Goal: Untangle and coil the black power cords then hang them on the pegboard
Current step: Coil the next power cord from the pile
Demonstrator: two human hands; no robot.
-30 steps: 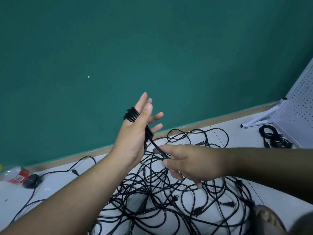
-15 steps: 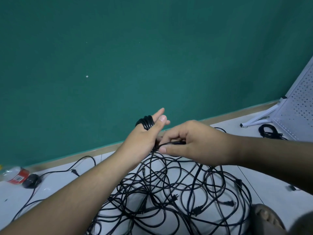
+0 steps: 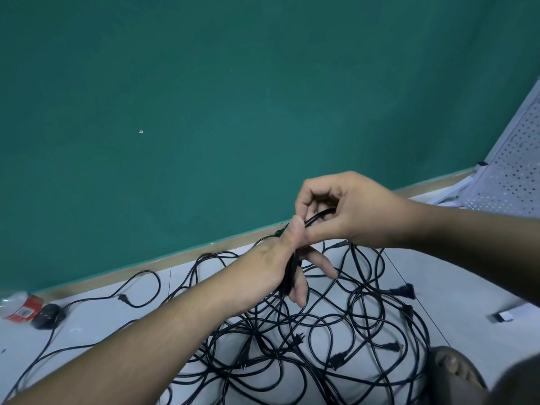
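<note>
Behind the left hand: part of the coil is covered. I see only black turns running down between thumb and fingers and cannot count them.
Right edge of the floor: the white pegboard is cut off by the frame, so only a perforated corner and a leg show.
Bottom right corner: a bare foot, blurred and partly out of view.
Left hand: its back is toward me, the thumb clamps the coil against the hand, and the fingers point loosely downward.
Right hand: it touches the left thumb and pinches a strand that leads off the top of the coil.
Tangle of black power cords: spread on the floor directly beneath both hands, with several plugs showing. One cord trails toward the left edge.
Writing: a bottle lying at the floor's left edge has a red label with a pale patch, its print too blurred for me to read.
Dark rounded object: just beside the bottle. I cannot tell what it is.
</note>
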